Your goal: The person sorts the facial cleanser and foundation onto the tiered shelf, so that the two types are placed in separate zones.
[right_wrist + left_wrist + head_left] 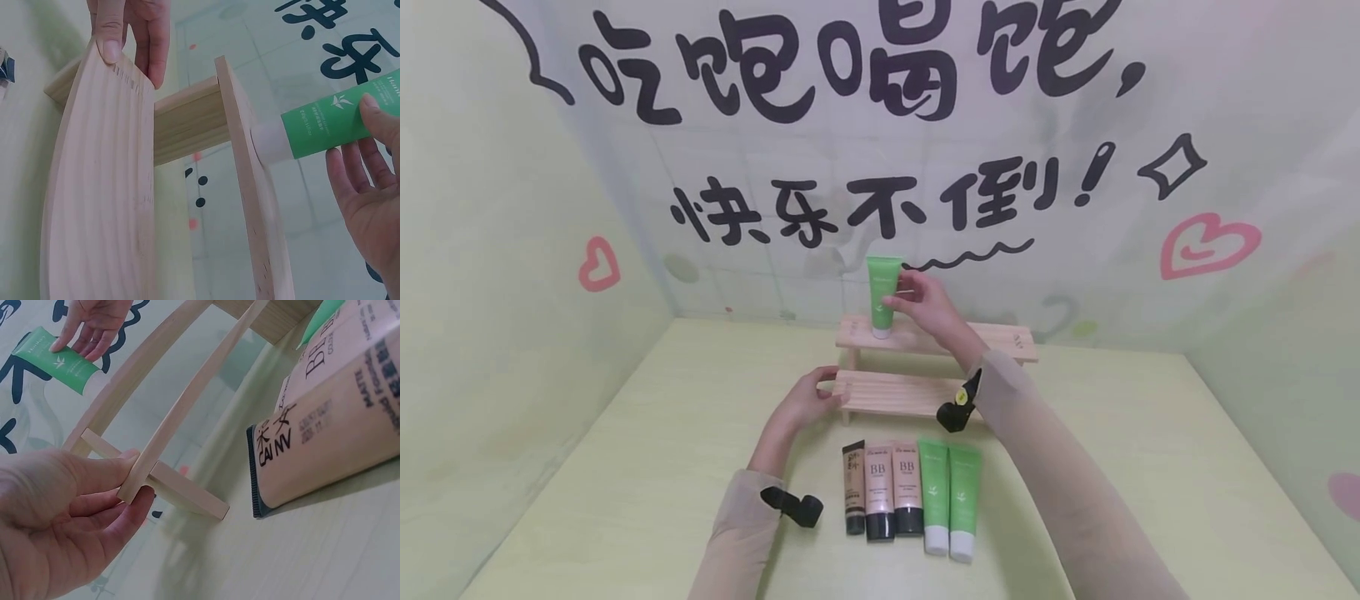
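Right hand (925, 307) pinches the green white-capped tube (882, 296) upright on the two-tier wooden rack (925, 392); left hand (805, 404), fingers curled round the lower slat, should brace firmly.

Green tube (882, 294) with white cap: upright, cap down, on the upper tier of a two-step pale wooden rack (917, 392), near that tier's left end; rack of slatted pine, standing on the table, lower step toward the viewer
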Tool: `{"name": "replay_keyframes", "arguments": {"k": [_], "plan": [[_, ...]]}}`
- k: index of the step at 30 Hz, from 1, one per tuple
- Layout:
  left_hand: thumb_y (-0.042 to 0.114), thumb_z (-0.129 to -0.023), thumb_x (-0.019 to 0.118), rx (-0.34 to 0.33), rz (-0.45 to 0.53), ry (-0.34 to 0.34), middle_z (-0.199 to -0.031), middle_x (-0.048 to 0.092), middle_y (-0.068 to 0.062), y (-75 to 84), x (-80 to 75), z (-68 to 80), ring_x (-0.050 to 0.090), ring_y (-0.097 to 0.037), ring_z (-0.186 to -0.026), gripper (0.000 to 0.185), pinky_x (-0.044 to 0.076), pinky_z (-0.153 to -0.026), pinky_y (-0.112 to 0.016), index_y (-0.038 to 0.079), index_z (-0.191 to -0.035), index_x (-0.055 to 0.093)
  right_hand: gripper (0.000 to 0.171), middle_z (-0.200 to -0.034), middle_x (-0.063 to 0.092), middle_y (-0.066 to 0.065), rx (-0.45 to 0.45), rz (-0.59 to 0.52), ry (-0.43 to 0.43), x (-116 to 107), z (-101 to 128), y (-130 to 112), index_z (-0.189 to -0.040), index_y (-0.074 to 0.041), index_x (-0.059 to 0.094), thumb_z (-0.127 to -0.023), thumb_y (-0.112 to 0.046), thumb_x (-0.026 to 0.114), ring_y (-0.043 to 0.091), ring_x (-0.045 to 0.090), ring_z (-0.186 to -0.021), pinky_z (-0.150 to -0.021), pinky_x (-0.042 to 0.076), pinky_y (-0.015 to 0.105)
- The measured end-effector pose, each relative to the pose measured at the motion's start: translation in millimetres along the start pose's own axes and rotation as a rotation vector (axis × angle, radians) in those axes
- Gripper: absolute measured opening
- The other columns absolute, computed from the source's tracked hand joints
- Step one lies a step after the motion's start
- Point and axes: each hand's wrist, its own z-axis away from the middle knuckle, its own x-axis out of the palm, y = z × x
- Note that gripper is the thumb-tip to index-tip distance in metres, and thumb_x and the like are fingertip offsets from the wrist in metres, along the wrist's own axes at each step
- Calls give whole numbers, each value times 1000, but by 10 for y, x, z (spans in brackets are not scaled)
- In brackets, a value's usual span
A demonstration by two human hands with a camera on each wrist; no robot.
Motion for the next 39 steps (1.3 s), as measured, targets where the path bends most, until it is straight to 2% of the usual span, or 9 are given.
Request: {"name": "replay_keyframes", "arguments": {"k": [13, 21, 25, 30, 36, 39], "plan": [[16, -84, 63, -14, 22, -1, -140, 42, -15, -30, 50, 2, 54, -33, -115, 62, 47, -93, -42, 6, -138, 35, 51, -129, 51, 18, 10, 28, -35, 57, 40, 21, -134, -7, 39, -87, -12, 58, 33, 53, -115, -98, 45, 39], [18, -85, 63, -25, 10, -1, -140, 42, -13, -64, 92, 24, 54, -31, -114, 61, 48, -91, -41, 7, -139, 35, 54, -131, 47, 21, 11, -24, -57, 82, 87, 64, -137, -6, 34, -88, -9, 57, 36, 50, -118, -100, 43, 41], [17, -85, 62, -21, 19, -1, -140, 42, -12, -47, 77, 25, 54, -30, -113, 61, 49, -91, -41, 9, -139, 35, 58, -134, 46, 17, 51, -40, -40, 49, 114, 42, -136, -8, 36, -85, -14, 63, 34, 48, -120, -102, 41, 41], [14, -85, 61, -9, 24, -9, -140, 41, -13, -31, 37, -2, 54, -32, -114, 60, 49, -91, -41, 8, -139, 34, 55, -134, 47, 17, 106, -58, 6, -44, 169, -14, -134, -4, 39, -86, -18, 62, 31, 47, -122, -101, 42, 40], [16, -86, 61, -4, 4, -8, -141, 40, -13, -7, 1, -36, 53, -33, -116, 60, 48, -92, -42, 8, -139, 34, 54, -134, 45, 21, 259, -137, 22, -254, 331, -59, -135, 2, 37, -89, -19, 57, 34, 45, -123, -100, 44, 39], [15, -86, 61, -10, 4, -10, -141, 40, -14, -3, -11, -36, 52, -34, -116, 61, 48, -93, -42, 7, -140, 33, 53, -136, 43, 21, 307, -171, 8, -379, 430, -43, -135, 2, 36, -90, -19, 55, 35, 44, -124, -101, 42, 39]]}}
